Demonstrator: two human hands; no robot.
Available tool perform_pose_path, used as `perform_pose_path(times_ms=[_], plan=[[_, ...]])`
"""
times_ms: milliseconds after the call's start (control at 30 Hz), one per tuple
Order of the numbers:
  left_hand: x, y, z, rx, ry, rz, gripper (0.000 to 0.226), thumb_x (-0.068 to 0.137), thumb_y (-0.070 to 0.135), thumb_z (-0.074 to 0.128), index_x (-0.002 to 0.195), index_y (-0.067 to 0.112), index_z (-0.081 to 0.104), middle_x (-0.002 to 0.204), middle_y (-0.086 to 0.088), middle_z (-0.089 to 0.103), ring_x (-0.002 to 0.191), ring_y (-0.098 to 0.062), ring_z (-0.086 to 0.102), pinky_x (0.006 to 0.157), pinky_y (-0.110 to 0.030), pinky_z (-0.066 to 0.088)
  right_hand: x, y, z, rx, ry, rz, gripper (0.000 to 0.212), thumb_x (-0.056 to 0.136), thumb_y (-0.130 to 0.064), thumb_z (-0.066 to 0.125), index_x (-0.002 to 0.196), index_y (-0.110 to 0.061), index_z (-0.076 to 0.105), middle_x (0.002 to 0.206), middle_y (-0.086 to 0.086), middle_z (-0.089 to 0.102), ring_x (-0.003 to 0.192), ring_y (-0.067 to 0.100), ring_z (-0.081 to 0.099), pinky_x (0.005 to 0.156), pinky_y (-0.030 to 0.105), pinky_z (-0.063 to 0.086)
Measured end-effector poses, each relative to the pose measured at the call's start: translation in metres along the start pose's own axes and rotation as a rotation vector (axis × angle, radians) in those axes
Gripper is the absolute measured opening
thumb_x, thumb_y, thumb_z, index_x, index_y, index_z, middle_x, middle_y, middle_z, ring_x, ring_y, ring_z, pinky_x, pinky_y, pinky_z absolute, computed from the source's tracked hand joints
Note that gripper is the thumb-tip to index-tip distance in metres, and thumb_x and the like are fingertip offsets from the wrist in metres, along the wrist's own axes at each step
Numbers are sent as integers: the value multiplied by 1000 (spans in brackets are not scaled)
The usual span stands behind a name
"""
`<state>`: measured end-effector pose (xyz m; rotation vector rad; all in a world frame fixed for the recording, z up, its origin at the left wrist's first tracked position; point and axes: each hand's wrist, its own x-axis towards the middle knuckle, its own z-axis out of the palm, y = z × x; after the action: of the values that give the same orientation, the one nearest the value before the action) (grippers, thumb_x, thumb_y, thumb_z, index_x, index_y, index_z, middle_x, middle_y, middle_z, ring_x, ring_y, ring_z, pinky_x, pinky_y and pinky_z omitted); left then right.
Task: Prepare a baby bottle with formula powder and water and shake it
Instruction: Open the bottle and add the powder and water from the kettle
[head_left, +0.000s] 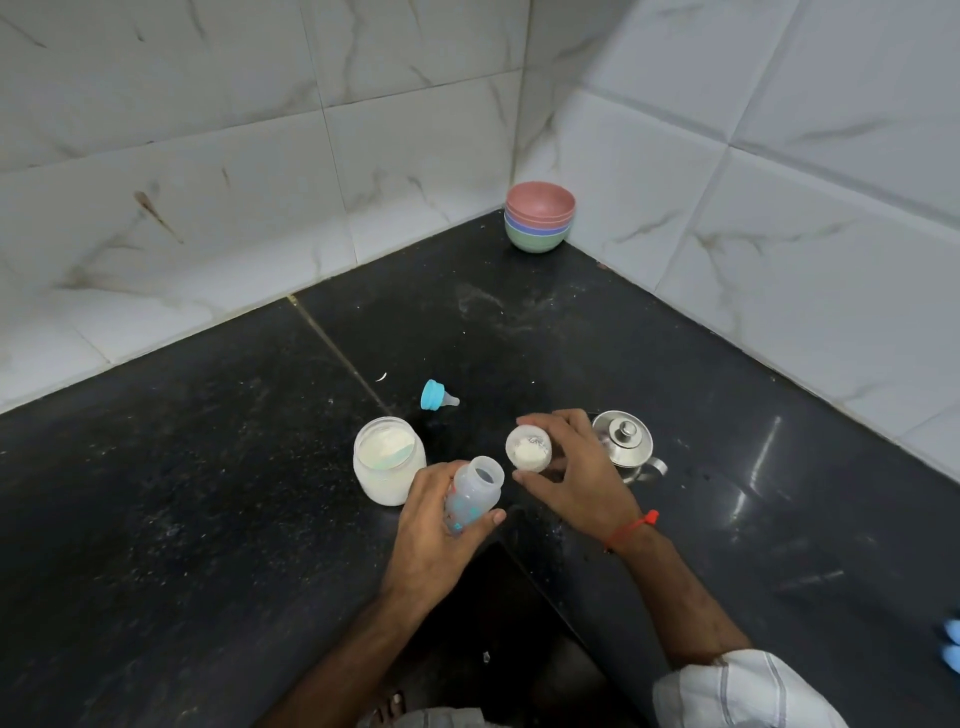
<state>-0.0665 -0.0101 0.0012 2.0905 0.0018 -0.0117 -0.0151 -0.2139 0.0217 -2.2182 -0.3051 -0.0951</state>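
My left hand (441, 525) grips an open, clear baby bottle (475, 496) with coloured prints, tilted with its mouth up and to the right. Just right of that mouth, my right hand (576, 478) pinches a small clear cap (529, 448) that holds white formula powder. An open jar of white powder (387, 460) stands on the black counter left of the bottle. The blue ring with its teat (436, 395) lies on its side farther back. A steel lidded water pot (626, 447) stands behind my right hand, partly hidden by it.
A stack of coloured bowls (540, 217) sits in the far corner where the white tiled walls meet. The black stone counter (208, 493) has a notch in its front edge below my hands. Powder dust marks the counter near the back.
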Motion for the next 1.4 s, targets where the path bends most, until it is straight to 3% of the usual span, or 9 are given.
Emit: perform_pose_path(times_ms=[100,233,300,400,533,667,900,1200,1400], plan=[[4,5,3,17,-12,5,59,78,36,84,125,41,48,133,12,51,119,-2,49,84,-4,36,-4,-12,-10,-106,53,-164,61,80,-11,82,137,-20,60,127,-2,45,114,5,52,100,15,46],[7,12,8,15,-28,6,61,79,34,84,129,36,50,135,10,52,121,-3,50,91,-5,36,-5,-23,-22,-269,72,-286,56,87,-17,77,139,-18,57,135,0,53,117,17,54,106,15,35],[7,14,10,1,-21,12,62,78,34,85,131,35,51,135,10,52,122,-7,52,99,-14,44,-5,-24,-26,-314,77,-341,49,88,-15,74,135,-17,60,134,1,55,116,18,53,105,12,33],[7,18,12,24,-16,37,61,78,40,84,129,40,50,131,14,53,123,-9,53,107,-36,49,-5,-24,-28,-374,104,-426,42,91,-9,69,132,-15,63,131,3,58,116,24,55,99,25,45],[9,23,13,30,-27,30,60,77,46,82,124,49,45,124,24,48,123,-7,52,110,-40,47,-5,-26,-30,-428,140,-503,33,98,-9,60,130,-14,67,129,7,62,114,26,59,94,33,51],[10,28,15,10,-23,-9,65,77,46,83,133,36,51,132,14,54,125,-11,53,109,-37,48,-6,-29,-30,-436,177,-602,32,108,-13,44,125,-7,71,126,14,64,115,30,62,101,30,49],[10,40,18,-37,-62,-64,65,80,37,83,136,29,52,131,13,53,116,-2,49,94,-15,40,-7,-26,-30,-387,129,-564,37,102,-7,47,133,-9,65,137,16,52,123,32,58,98,37,54],[9,47,17,-53,-82,-75,62,80,37,83,134,31,52,130,14,54,118,-4,52,90,-7,38,-20,-29,-36,-242,-10,-424,47,102,-14,57,149,-14,51,161,14,32,138,30,51,108,46,49],[10,52,16,-45,-83,-84,66,82,37,81,139,28,50,139,7,55,120,-6,51,97,-14,41,-18,-34,-37,-243,108,-489,45,95,3,65,138,-8,61,152,23,43,137,28,50,113,28,47]])
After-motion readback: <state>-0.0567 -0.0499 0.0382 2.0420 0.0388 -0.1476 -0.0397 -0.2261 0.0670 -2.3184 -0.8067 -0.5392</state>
